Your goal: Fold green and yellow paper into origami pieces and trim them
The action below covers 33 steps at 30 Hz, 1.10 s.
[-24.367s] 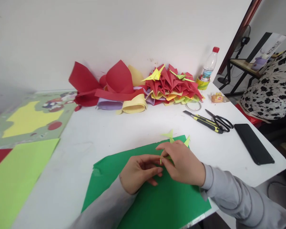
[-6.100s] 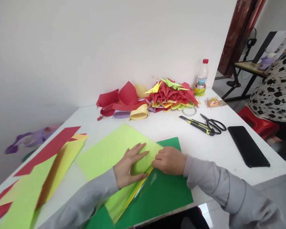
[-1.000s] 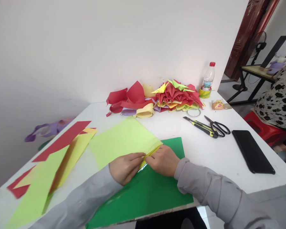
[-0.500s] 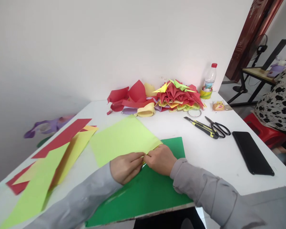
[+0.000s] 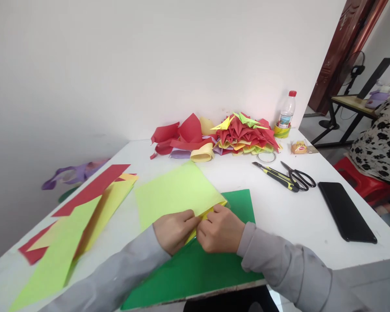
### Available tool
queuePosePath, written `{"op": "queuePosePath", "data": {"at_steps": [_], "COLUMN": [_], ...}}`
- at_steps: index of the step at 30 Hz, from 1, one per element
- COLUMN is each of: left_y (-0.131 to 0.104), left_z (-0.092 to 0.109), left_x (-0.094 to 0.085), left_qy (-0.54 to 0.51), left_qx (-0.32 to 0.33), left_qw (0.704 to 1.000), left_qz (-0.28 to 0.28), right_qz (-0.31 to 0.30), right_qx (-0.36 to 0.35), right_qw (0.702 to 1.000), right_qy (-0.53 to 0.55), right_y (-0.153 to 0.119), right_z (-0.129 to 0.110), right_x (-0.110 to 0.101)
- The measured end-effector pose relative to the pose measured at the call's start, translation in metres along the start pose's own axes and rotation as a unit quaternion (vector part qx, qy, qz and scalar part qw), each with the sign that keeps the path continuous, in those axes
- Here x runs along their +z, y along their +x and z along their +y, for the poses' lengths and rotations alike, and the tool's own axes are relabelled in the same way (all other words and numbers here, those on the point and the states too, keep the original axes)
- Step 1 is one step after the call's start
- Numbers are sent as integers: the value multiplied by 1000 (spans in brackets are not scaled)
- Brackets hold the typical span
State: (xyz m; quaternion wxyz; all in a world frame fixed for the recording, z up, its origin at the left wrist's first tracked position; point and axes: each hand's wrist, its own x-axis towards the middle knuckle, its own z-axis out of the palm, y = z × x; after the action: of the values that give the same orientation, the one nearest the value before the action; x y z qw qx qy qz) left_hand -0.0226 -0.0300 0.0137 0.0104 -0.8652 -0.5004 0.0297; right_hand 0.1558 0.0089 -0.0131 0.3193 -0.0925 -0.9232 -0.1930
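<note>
A large light green paper [image 5: 178,193] lies partly over a dark green board [image 5: 198,268], and yellow paper [image 5: 206,212] shows along its near edge. My left hand [image 5: 174,230] has its fingers closed on that near edge. Right beside it, my right hand [image 5: 219,229] is curled with its fingers pinched at the same edge, close to the yellow layer. The fingertips of both hands almost meet. What lies beneath the fingers is hidden.
Red, yellow and green paper strips [image 5: 56,253] lie at the left. Behind are curled red paper [image 5: 191,128], a folded paper pile [image 5: 243,134] and a bottle [image 5: 286,110]. A cutter [image 5: 276,175], scissors [image 5: 299,177] and black phone [image 5: 346,211] lie right. A person [image 5: 378,143] sits beyond.
My right hand has moved slightly down and its fingers have curled more. The paper's near edge is lifted, and more of the yellow layer shows. The view has shifted a little.
</note>
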Motion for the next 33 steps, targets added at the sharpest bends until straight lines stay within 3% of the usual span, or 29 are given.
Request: {"op": "queuePosePath", "data": {"at_steps": [4,14,20,25,29,33], "left_y": [17,49,58,58,48,39], "left_z": [22,31,20,-7,-26,-30], "left_x": [-18,-33,-36,-47,-61,-66], "left_qy": [92,105,110,114,118,132], "left_qx": [-53,-121,-141,-164,-157,-151], "left_qw": [984,961,956,957,965,969], "left_qz": [-146,-224,-232,-209,-175,-144], "right_qz": [45,166,156,199,203,250], "right_qx": [-3,-11,-33,-50,62,158], "right_qw": [999,986,987,978,975,954], "right_qy": [-8,-8,-1,-32,-69,-52], "right_y": [0,6,5,-5,-23,-44], "right_z": [0,1,2,13,35,64], "right_x": [-7,-28,-46,-87,-110,-102]}}
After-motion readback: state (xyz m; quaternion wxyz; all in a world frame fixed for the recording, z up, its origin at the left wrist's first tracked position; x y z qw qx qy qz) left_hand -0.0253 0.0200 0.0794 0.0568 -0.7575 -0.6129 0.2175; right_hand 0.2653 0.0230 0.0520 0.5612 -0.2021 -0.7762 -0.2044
